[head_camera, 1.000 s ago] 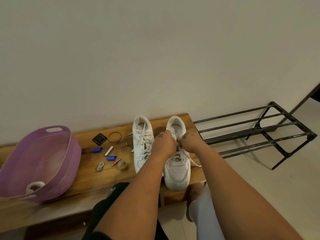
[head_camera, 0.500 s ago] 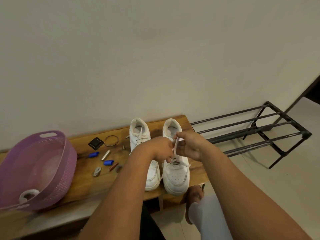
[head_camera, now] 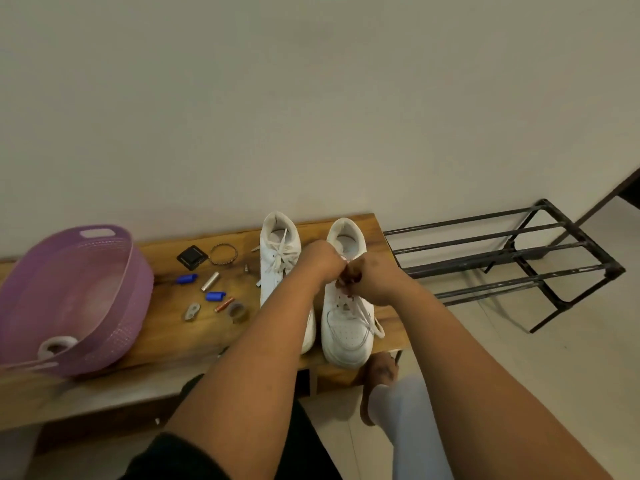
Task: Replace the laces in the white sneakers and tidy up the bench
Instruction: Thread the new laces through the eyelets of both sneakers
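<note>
Both hands have dropped back onto the right sneaker at the table's right end: left hand and right hand each pinch its lace. Soft, limp cord; best gripped near its stiff tips.

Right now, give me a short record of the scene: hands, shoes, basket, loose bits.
left hand: pinching lace over right-side sneaker
right hand: pinching the same lace
right-side sneaker: on bench, lace ends trailing
left-side sneaker: beside it, loosely laced
basket: purple, bench's left end
small items: scattered between basket and sneakers
</note>
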